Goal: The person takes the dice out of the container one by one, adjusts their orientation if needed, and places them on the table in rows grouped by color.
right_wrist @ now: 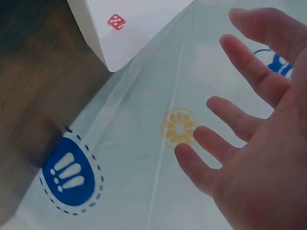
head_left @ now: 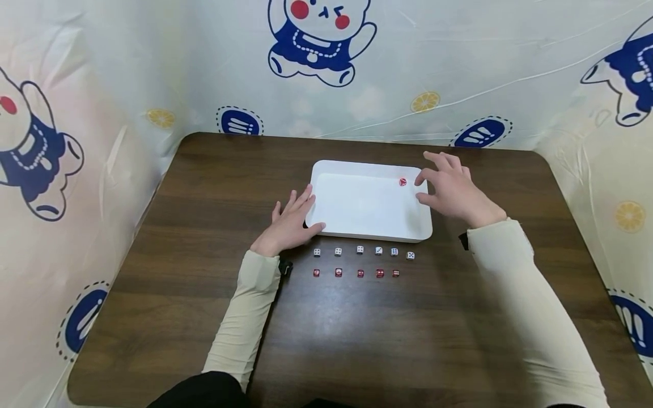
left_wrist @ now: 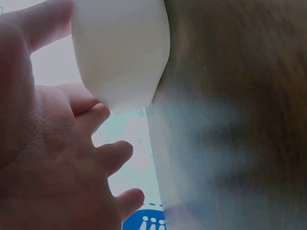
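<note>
A shallow white tray (head_left: 364, 207) rests on the dark wooden table. My left hand (head_left: 288, 226) holds its left end, the thumb at the front corner and the other fingers spread along the left side. In the left wrist view the tray's wall (left_wrist: 124, 52) lies against the thumb and index finger. A single red die (head_left: 403, 182) is inside the tray toward the back right. Over the tray's right edge my right hand (head_left: 451, 187) is spread, thumb and fingers apart, close to that die but not touching it. In the right wrist view nothing is in its grasp.
In front of the tray, several white dice (head_left: 360, 250) form a row. Nearer to me, a second row holds several red dice (head_left: 360, 273). The wooden table (head_left: 204, 272) extends to both sides. A pale printed curtain (head_left: 204, 68) hangs around its back and sides.
</note>
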`<act>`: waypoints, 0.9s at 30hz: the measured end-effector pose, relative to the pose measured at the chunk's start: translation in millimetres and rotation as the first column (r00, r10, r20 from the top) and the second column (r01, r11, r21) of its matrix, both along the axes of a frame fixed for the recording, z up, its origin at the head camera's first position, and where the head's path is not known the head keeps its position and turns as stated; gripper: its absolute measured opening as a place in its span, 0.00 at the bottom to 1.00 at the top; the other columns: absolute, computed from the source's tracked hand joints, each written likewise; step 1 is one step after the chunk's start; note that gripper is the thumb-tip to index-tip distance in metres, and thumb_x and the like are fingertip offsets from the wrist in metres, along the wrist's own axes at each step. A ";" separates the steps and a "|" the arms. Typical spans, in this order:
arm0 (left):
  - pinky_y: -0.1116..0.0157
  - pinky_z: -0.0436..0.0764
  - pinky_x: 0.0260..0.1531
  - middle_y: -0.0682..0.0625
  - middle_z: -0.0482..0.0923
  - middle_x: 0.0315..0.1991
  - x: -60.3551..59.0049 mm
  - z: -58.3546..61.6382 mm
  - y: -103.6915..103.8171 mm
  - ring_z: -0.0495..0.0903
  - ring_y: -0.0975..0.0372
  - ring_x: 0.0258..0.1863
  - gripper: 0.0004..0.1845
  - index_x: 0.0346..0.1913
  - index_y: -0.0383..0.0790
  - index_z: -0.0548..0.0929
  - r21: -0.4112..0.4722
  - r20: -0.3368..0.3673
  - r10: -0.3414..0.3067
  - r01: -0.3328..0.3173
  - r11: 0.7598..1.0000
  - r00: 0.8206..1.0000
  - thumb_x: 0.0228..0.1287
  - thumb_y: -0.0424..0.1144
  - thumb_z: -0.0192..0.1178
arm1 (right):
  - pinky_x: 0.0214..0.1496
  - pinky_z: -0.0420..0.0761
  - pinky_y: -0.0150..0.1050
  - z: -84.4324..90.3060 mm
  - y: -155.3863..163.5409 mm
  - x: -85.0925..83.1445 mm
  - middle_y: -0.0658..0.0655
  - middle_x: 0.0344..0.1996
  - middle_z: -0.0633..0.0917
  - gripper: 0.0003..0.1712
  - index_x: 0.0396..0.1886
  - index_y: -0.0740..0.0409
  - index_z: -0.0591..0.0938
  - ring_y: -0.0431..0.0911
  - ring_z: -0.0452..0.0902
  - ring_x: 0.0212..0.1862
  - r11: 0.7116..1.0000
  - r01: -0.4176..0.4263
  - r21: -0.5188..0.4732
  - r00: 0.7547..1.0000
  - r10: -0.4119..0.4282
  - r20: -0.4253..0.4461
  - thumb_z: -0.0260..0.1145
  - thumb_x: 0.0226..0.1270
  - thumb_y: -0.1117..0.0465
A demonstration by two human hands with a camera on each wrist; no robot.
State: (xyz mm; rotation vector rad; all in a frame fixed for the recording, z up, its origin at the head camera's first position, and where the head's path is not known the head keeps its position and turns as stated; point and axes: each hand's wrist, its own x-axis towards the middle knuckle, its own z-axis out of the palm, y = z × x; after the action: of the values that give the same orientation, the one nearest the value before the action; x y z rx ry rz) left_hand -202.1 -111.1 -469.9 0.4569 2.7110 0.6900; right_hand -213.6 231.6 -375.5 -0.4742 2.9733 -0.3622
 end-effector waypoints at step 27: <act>0.39 0.34 0.70 0.59 0.31 0.79 -0.3 -1.2 -0.1 0.32 0.51 0.78 0.42 0.77 0.45 0.50 -0.006 0.006 0.007 -0.007 1.000 1.000 0.68 0.60 0.51 | 0.62 0.58 0.66 -33.1 -18.3 -56.0 0.69 0.66 0.64 0.18 0.51 0.60 0.81 0.66 0.51 0.64 0.938 0.324 -0.122 0.926 -0.288 0.243 0.62 0.66 0.56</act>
State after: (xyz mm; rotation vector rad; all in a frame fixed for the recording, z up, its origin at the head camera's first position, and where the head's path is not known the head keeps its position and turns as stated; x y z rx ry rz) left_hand -202.5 -111.2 -471.1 0.4438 2.7092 0.6838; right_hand -269.6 213.3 -408.6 0.0274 2.8060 -0.6425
